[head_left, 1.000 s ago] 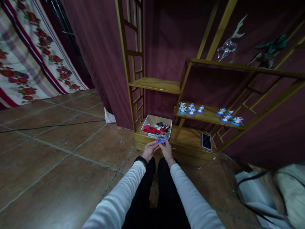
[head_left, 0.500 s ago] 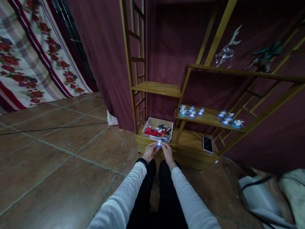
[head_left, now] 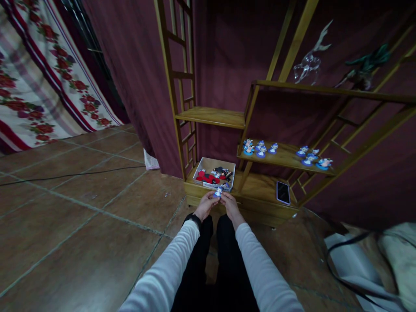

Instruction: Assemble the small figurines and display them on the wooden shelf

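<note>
A small white and purple figurine [head_left: 219, 191] is pinched between my two hands, just in front of the box. My left hand [head_left: 206, 205] grips it from the left, with a dark band on that wrist. From the right side, the fingers of my right hand [head_left: 231, 203] close on it too. Right behind my hands stands an open cardboard box [head_left: 199, 167] holding red, black and white figures. On the shelf to the right, similar purple-based figurines [head_left: 261, 151] stand in a left cluster, and more figurines [head_left: 308, 160] in a right one.
The wooden shelf unit [head_left: 211, 116] rises ahead of me. A phone [head_left: 283, 193] lies on its lower board at right. Higher up stand a clear deer ornament [head_left: 307, 67] and a dark green ornament [head_left: 365, 67]. A black cable [head_left: 74, 174] crosses the tiled floor at left.
The figurine has tilted slightly in my fingers and both hands still hold it. My right hand has shifted a little to the right. The whole view has moved slightly.
</note>
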`<state>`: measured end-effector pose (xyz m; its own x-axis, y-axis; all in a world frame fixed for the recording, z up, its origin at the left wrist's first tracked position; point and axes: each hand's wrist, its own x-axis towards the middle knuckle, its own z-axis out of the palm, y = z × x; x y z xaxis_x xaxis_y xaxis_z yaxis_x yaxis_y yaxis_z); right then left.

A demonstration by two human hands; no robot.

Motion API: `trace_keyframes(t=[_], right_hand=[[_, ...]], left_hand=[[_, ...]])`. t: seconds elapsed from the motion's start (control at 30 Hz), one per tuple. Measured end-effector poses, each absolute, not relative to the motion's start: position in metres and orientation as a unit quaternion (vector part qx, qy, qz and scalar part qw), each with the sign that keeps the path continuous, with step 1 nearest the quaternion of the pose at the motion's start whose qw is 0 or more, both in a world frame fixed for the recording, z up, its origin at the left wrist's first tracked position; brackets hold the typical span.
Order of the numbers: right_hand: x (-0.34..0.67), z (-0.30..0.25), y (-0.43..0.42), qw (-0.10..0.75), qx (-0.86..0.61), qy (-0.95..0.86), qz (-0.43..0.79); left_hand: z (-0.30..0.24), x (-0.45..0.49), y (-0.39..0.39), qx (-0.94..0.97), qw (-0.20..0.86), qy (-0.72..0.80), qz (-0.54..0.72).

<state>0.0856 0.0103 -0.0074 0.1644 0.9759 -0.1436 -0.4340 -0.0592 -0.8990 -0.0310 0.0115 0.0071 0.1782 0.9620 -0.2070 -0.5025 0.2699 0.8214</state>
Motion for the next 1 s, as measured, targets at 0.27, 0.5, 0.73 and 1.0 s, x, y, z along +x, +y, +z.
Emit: trace_keyframes(t=[0.27,0.5,0.73,1.0], right_hand=[[0.090,-0.002,0.008,0.581,-0.419,-0.334,0.613],[0.091,0.001,0.007,0.563,-0.405,-0.337,0.637],[0.098,-0.001,0.006,0.531,-0.389,-0.346,0.669],[0.104,-0.002,0.006,0.515,-0.392,-0.353,0.676]], left_hand=[[0.001,-0.031,0.015,0.331,0.697,0.375,0.513],[0.000,-0.032,0.013,0.328,0.717,0.343,0.511],[0.000,-0.033,0.013,0.345,0.704,0.342,0.518],[0.001,-0.041,0.013,0.358,0.722,0.325,0.496]])
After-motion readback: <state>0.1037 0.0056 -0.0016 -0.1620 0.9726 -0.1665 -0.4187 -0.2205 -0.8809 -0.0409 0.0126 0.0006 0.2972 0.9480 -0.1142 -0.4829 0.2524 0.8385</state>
